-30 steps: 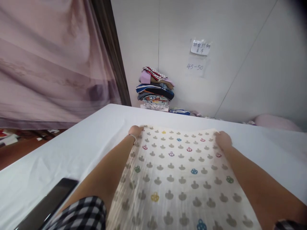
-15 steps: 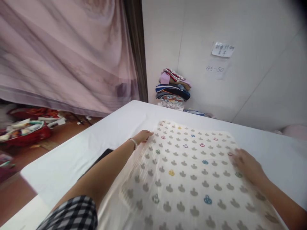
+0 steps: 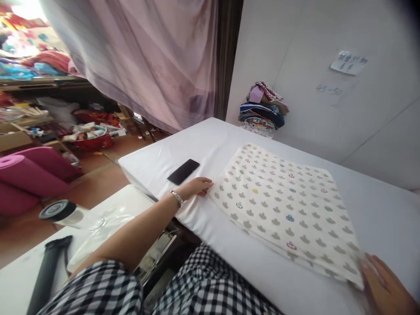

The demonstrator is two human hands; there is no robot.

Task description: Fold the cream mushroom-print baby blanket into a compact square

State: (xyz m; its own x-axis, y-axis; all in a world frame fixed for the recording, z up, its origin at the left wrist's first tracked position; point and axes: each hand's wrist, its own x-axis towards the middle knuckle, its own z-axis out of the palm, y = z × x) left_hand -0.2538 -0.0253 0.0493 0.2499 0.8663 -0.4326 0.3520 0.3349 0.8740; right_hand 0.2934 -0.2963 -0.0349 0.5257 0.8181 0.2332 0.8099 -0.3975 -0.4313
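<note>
- Patterned cloth (image 3: 282, 205) lies spread on the table (image 3: 219, 135)
- Left hand (image 3: 197, 187) at its left corner, right hand (image 3: 385, 282) at near-right; I can't tell either grip
- Straightening, I judge; next wants even edges

The cloth (image 3: 278, 199) is cream, printed with rows of grey motifs, a few instead red, blue, green or yellow. The desk (image 3: 213, 142) is white, the phone (image 3: 183, 171) black. The sleeve (image 3: 95, 288) wears black-and-white check; the curtain (image 3: 167, 61) is dusty pink, the wall (image 3: 288, 39) pale grey, the rolls (image 3: 36, 183) magenta, the bracelet (image 3: 177, 199) silvery.
</note>
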